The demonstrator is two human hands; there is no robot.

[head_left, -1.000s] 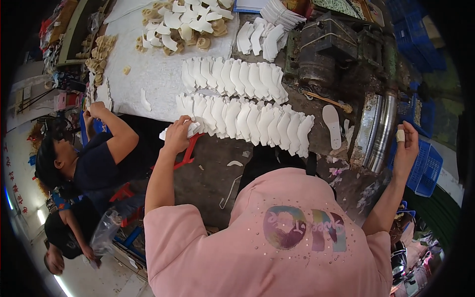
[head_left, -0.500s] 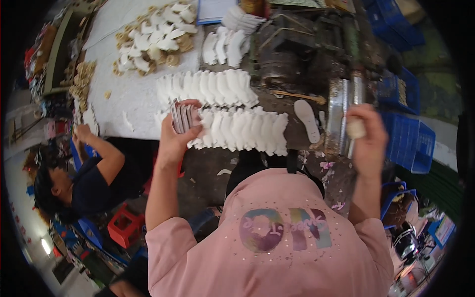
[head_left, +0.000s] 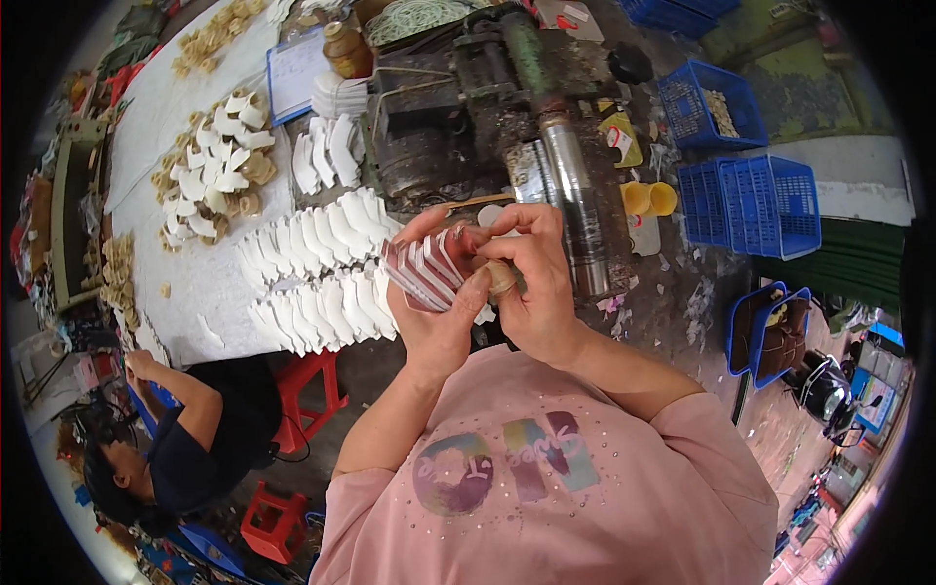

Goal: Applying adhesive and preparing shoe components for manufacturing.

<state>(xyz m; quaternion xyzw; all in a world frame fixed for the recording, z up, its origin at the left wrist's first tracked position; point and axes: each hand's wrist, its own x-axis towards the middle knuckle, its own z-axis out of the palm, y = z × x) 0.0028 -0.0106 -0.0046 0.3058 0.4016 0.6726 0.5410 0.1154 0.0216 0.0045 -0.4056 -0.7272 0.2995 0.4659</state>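
Note:
My left hand (head_left: 426,336) is closed around a small stack of curved white pieces (head_left: 427,273) with reddish, striped edges, held above the table's front edge. My right hand (head_left: 544,268) meets it there. Between its thumb and fingers is a small tan roll (head_left: 501,278), close against the end of the stack; fingers of both hands partly hide where they meet. Just left of my hands, curved white pieces lie overlapping in two rows, a far row (head_left: 317,237) and a near row (head_left: 322,310).
Beyond my hands stands a dark machine with a shiny metal roller (head_left: 575,200). A heap of white pieces and tan rolls (head_left: 216,171) lies farther left. Blue crates (head_left: 770,205) stand at right. At lower left a person (head_left: 185,439) sits near a red stool (head_left: 273,522).
My right hand has come left from beside the metal roller to my left hand, bringing the tan roll to the stack. The view has swung right.

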